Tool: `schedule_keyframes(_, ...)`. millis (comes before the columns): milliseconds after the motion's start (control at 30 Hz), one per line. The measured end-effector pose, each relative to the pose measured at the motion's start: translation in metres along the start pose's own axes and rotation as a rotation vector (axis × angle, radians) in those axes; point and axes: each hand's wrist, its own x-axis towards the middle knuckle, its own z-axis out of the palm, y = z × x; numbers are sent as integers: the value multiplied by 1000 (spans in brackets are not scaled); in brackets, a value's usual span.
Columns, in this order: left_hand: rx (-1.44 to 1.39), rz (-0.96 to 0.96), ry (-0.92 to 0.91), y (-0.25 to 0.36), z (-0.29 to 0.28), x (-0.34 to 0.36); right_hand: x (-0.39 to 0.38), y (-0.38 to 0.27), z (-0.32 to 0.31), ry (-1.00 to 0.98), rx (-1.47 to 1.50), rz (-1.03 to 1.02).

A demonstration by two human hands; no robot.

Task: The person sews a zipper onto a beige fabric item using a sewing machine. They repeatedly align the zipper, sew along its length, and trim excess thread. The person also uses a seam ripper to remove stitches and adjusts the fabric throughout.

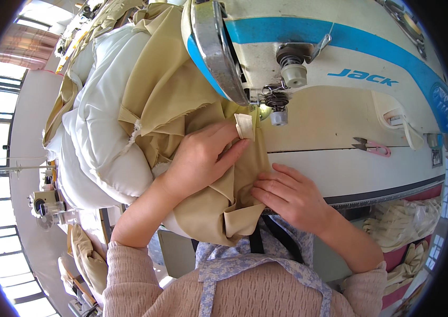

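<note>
My left hand (203,156) pinches a small cream fabric tab (244,126) between thumb and fingers, just in front of the needle area of a white and blue sewing machine (340,58). Under that hand lies a tan garment (210,211), bunched and hanging over the table's front edge. My right hand (292,195) rests at the garment's right side, its fingers stretched out and touching the cloth. The needle and presser foot are mostly hidden behind the machine head and cloth. Puffy white padding (102,127) joins the tan cloth on the left.
Pink-handled thread snips (373,148) lie on the machine table (350,171) at the right. A dark ruler strip runs along the table's front edge. Bagged pale cloth (401,224) is at the lower right. Another machine (44,203) stands far left, near the windows.
</note>
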Motion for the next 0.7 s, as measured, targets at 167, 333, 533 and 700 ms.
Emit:
schedule_keyframes(167, 194, 297, -23, -1, 5, 4, 1, 0, 3, 15, -28, -2)
schedule_keyframes(333, 201, 263, -91, -1, 4, 4, 0, 0, 4, 13, -34, 6)
schedule_keyframes(533, 255, 312, -75, -8, 14, 4, 3, 1, -1, -13, -42, 0)
schedule_keyframes(700, 304, 338, -100, -21, 14, 14, 10, 9, -1, -12, -74, 5)
